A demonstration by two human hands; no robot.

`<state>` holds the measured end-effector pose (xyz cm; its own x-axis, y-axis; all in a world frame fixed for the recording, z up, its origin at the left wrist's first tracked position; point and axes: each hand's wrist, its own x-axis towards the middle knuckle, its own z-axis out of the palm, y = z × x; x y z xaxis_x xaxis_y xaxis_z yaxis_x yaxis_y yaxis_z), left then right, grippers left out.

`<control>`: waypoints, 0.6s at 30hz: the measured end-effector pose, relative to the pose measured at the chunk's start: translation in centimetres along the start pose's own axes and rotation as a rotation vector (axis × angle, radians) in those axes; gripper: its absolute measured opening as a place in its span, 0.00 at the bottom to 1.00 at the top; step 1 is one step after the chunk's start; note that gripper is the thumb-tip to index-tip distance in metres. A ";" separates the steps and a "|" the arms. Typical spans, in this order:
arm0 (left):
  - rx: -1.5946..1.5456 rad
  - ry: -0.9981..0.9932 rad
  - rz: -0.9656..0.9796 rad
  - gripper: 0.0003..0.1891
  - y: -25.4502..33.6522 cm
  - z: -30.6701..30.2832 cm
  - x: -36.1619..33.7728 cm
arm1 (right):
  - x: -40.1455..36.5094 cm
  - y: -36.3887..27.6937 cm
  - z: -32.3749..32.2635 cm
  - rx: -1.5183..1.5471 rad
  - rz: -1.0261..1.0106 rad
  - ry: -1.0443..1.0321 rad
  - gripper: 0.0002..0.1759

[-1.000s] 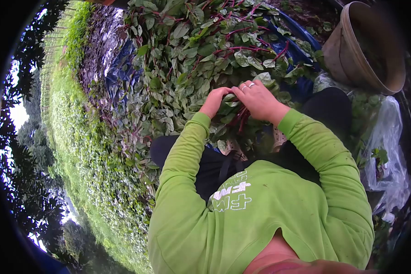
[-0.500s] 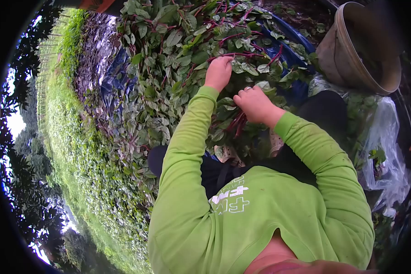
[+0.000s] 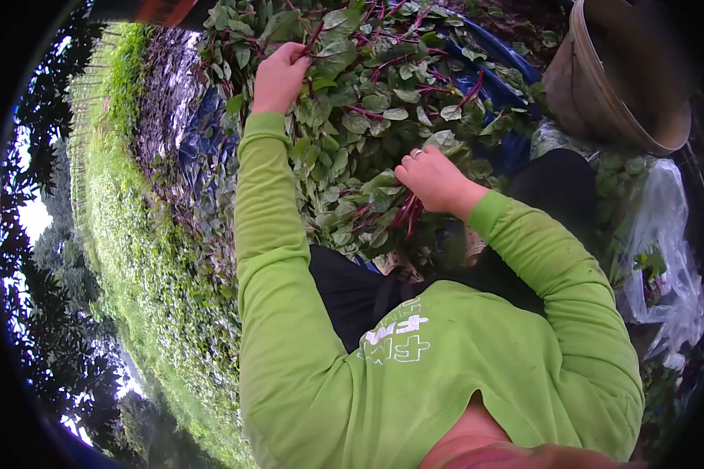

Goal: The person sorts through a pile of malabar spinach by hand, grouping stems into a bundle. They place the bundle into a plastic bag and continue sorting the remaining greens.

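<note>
— First entry?
— One bunch of red stems (image 3: 408, 213), centre of view, right hand (image 3: 436, 181) closed around it.
— Second?
— One sprig (image 3: 314, 37), at eleven o'clock from the bunch, pinched tight by the left hand (image 3: 280, 76) in the leafy pile (image 3: 368, 102).
— Surroundings?
— One blue sheet (image 3: 508, 148) under the pile; tan tub (image 3: 618, 86) at two o'clock; clear plastic bag (image 3: 665, 234) at three.
</note>
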<state>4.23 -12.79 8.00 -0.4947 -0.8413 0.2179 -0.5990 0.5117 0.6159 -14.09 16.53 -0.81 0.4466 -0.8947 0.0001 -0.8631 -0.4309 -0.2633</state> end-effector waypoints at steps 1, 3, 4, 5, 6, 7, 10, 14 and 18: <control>-0.068 -0.037 -0.058 0.10 -0.2 -1.2 -1.1 | -0.1 -0.1 0.0 -0.004 -0.005 -0.002 0.16; -0.206 -0.105 -0.181 0.10 -0.6 -2.9 -3.5 | -0.2 -0.1 -0.1 -0.011 -0.032 0.014 0.16; -0.543 -0.203 -0.224 0.10 -0.4 -2.4 -4.7 | -0.2 -0.3 -0.1 -0.017 -0.050 0.021 0.16; -0.572 -0.082 -0.300 0.10 -0.2 -2.2 -5.8 | -0.2 -0.5 -0.1 -0.011 -0.057 0.023 0.15; -0.602 0.041 -0.371 0.09 0.7 -2.0 -6.8 | -0.2 -0.7 -0.1 -0.009 -0.063 0.025 0.15; -0.634 0.159 -0.437 0.09 1.3 -2.1 -7.1 | -0.1 -0.7 -0.2 -0.008 -0.062 0.028 0.15; -1.001 0.521 -0.133 0.07 1.1 -4.0 -6.5 | -0.6 -0.9 -0.2 -0.022 -0.055 0.047 0.13; -0.338 0.629 0.055 0.07 4.7 -6.7 -9.3 | -0.6 -0.8 -0.4 -0.003 -0.053 0.027 0.13; 0.063 0.297 0.063 0.06 4.5 -0.9 -14.0 | -0.6 -1.6 -0.3 0.019 -0.119 0.179 0.15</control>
<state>8.98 1.16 8.41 -0.3322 -0.8170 0.4714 -0.6158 0.5664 0.5477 -13.08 17.71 -0.08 0.4945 -0.8452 0.2028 -0.8018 -0.5336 -0.2691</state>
